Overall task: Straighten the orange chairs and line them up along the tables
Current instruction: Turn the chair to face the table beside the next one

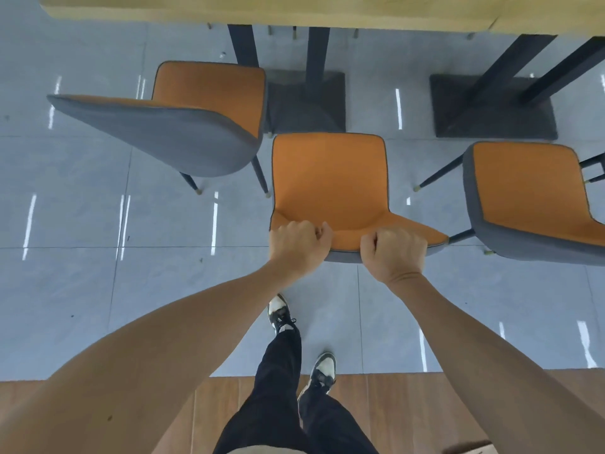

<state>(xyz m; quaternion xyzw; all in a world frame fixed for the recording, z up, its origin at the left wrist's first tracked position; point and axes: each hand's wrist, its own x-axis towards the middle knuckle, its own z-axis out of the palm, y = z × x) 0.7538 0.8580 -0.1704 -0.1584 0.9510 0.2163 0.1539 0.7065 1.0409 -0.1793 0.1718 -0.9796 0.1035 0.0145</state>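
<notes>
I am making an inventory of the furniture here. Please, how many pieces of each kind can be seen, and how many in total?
Orange upholstered chairs with grey backs: 3, the left chair, the middle chair gripped at its backrest by the left hand and right hand, the right chair.
Light wooden tabletops on black legs: 2, one, another.
Total: 5.

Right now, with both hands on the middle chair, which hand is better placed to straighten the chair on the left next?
The left hand. It grips the middle chair at its left corner, nearest the left chair, whose backrest sits angled. The right hand is farther away and would probably have to cross over.
</notes>
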